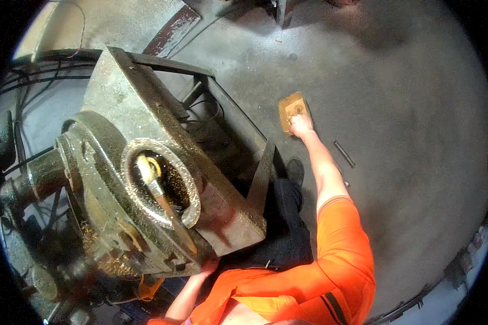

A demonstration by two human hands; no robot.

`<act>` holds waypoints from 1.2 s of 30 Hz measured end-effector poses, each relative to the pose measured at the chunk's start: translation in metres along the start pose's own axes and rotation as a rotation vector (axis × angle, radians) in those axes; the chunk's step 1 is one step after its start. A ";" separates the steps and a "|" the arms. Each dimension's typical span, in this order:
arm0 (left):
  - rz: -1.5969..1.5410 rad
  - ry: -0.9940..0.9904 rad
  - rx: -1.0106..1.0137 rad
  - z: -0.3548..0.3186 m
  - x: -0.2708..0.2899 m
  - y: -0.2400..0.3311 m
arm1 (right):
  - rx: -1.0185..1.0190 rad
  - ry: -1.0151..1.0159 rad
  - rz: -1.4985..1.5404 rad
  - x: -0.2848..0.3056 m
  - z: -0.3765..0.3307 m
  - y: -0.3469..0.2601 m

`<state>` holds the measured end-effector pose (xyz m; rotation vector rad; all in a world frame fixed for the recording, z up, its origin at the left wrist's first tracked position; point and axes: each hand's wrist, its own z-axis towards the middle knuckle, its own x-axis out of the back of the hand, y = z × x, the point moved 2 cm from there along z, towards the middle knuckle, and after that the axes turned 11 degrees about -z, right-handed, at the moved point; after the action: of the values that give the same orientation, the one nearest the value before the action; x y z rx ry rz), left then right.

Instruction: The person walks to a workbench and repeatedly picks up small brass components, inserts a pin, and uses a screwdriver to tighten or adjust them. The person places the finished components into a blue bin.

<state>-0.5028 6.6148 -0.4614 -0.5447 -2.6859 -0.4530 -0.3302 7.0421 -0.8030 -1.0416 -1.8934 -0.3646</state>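
Observation:
My right arm stretches out over the floor, and my right hand (pixel 300 124) reaches into a small open cardboard box (pixel 285 106). Its fingers are bunched together inside the box; what they hold, if anything, is too small to make out. A small dark item (pixel 298 110) shows by the fingertips. My left hand (pixel 208 266) is at the lower edge of a greasy metal machine (pixel 100 157), its fingers mostly hidden. A brush (pixel 171 214) with pale yellow bristles and a wooden handle rests in the machine's oval opening, which is rimmed with metal chips.
A dark metal rod (pixel 344 154) lies on the concrete floor (pixel 412 189) right of my forearm, with a smaller piece (pixel 347 184) near it. The machine's angular metal frame (pixel 263 173) stands beside my leg and shoe (pixel 295 172). Hoses and cables (pixel 38 76) run at the far left.

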 end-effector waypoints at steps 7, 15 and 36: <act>0.167 -0.081 0.093 0.016 -0.078 -0.180 | -0.078 -0.097 0.054 -0.053 -0.011 0.015; -0.077 -0.026 0.290 -0.008 -0.044 -0.127 | -0.150 -0.075 0.122 -0.069 -0.002 0.036; -0.658 0.089 -0.619 -0.070 -0.019 0.001 | 0.053 0.822 1.134 0.152 -0.300 -0.070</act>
<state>-0.4665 6.5834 -0.4068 0.2421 -2.5502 -1.4653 -0.2461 6.8943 -0.5044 -1.4478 -0.4356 -0.0347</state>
